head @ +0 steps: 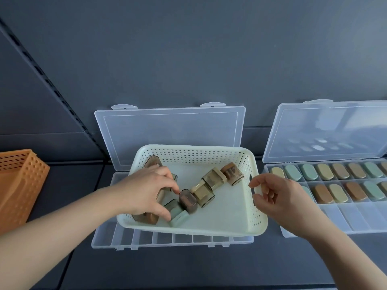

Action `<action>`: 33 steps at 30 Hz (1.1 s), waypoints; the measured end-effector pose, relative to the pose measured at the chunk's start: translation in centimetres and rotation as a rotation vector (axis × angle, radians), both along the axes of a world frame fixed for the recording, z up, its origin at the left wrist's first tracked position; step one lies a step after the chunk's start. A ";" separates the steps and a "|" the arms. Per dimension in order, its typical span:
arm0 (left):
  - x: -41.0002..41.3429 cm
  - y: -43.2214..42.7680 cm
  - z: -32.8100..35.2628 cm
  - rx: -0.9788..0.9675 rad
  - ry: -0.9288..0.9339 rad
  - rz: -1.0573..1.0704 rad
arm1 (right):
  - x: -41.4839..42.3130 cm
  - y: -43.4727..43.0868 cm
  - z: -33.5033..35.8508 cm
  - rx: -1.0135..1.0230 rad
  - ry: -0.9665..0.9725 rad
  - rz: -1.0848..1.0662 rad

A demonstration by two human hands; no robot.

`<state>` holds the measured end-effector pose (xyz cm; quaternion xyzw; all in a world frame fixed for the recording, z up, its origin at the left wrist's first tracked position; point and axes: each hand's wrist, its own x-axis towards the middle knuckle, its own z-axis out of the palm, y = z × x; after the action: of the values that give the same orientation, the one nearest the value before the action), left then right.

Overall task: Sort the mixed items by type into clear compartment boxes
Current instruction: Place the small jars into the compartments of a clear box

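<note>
A cream perforated basket (258, 216) sits on top of an open clear compartment box (163, 240). Several small lidded jars lie in the basket, among them a brown-lidded jar (232, 173), a cream-lidded jar (213, 177) and a green-lidded jar (178, 214). My left hand (146, 189) reaches into the basket's left side, its fingers curled over a brown jar (146, 218) and touching another jar (187, 200). My right hand (278, 197) hovers at the basket's right rim with loosely curled fingers, holding nothing. A second clear box (335, 216) on the right holds two rows of upright jars.
An orange perforated basket (18, 185) stands at the left edge. Both clear boxes have their lids (169, 132) propped open against the dark grey back wall. The near rows of compartments in the right box hold nothing. Dark tabletop lies in front.
</note>
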<state>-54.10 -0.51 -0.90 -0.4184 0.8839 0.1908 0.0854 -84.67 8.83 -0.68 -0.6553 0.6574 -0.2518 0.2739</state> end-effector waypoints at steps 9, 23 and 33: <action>-0.5 1.1 1.0 -0.038 0.062 0.159 | 0.1 0.1 0.2 -0.029 0.070 0.015; 0.5 3.0 2.7 0.125 0.381 0.408 | 7.2 -5.7 1.4 -0.046 0.296 0.371; -0.2 7.3 4.4 0.852 1.491 0.775 | 8.2 -6.4 1.6 0.108 0.013 0.326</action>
<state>-54.33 6.75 3.50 -0.3868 0.3656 0.7315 -0.4261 -76.51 2.42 0.94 -0.7392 0.5566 -0.1640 0.3419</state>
